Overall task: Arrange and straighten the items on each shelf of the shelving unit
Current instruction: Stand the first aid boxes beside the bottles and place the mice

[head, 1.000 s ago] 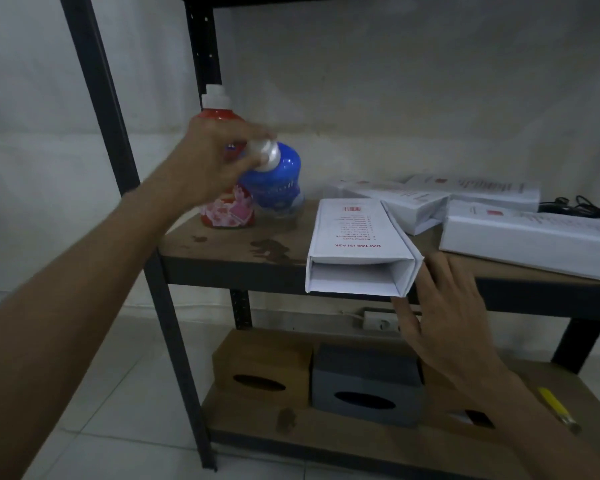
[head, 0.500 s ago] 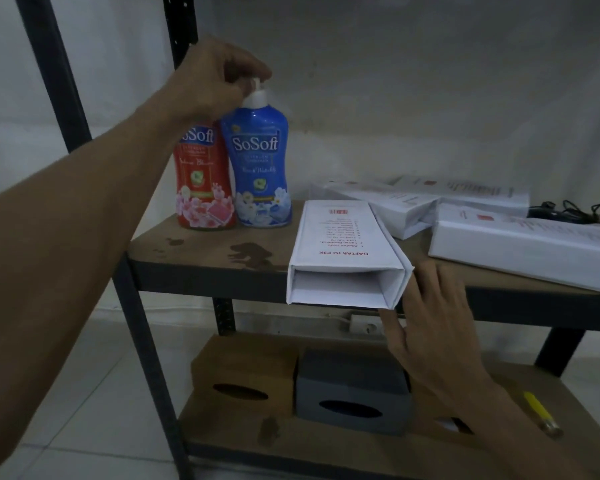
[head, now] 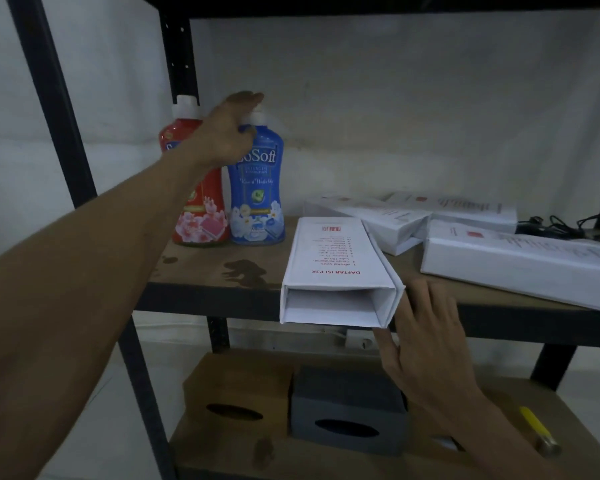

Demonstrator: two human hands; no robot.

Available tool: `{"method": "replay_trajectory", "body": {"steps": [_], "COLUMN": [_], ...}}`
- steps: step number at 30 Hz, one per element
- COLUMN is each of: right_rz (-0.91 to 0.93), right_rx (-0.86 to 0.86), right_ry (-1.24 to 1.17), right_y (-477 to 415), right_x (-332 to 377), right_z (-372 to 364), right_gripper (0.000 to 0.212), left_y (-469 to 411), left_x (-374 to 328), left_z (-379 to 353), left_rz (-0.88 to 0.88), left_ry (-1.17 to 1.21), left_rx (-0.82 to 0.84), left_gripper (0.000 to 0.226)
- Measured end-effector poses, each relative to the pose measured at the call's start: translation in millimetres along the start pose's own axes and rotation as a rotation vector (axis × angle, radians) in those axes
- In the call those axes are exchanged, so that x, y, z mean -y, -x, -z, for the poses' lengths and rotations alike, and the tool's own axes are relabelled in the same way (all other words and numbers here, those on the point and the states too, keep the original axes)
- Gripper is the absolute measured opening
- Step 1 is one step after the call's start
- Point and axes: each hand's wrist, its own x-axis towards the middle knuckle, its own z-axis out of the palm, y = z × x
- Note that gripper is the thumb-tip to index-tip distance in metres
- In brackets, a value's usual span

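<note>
Head view: a red bottle [head: 201,223] stands just behind the left hand [head: 227,136]. That hand lies on the blue SoSoft bottle [head: 257,202] cap; I cannot tell if it grips. The right hand [head: 426,337], fingers straight, touches the white box [head: 329,258] poking off the shelf [head: 205,271].

Red bottle [head: 195,188] left of the open white box [head: 329,268], name half hidden behind the left arm [head: 118,254], blue bottle [head: 258,188] cap partly behind the left hand [head: 230,136], small list on the box too blurry to read, brown box [head: 426,427] below it mostly behind the right arm [head: 482,431]
</note>
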Motion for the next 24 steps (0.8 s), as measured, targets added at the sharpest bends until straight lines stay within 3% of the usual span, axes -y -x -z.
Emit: {"method": "replay_trajectory", "body": {"steps": [7,11,14,17,20,24], "right_rz": [0.013,0.005,-0.024,-0.121,-0.088,0.035], "right_rx": [-0.008,-0.025,-0.035,-0.021,-0.017,0.1], "right_ry": [-0.007,-0.031,-0.115,-0.328,-0.488,-0.503], "right_y": [-1,-1,-1,-7,-18,-40], "right_x": [1,1,2,2,3,-1], "right_z": [1,0,1,7,20,27], "right_gripper": [0.042,0.043,0.044,0.072,0.102,0.088], "left_y": [19,67,138,213,247,256], "left_x": [-2,-15,-12,-2,8,5], "left_z": [2,-1,-24,-61,-98,-123], "left_rz": [-0.065,-0.207,-0.156,-0.051,-0.106,-0.108], "left_ry": [0.022,0.012,0.142,0.134,-0.04,-0.122], "left_rx": [-0.027,-0.211,-0.353,-0.328,-0.246,-0.269], "left_gripper": [0.067,0.06,0.047,0.041,0.045,0.048]}}
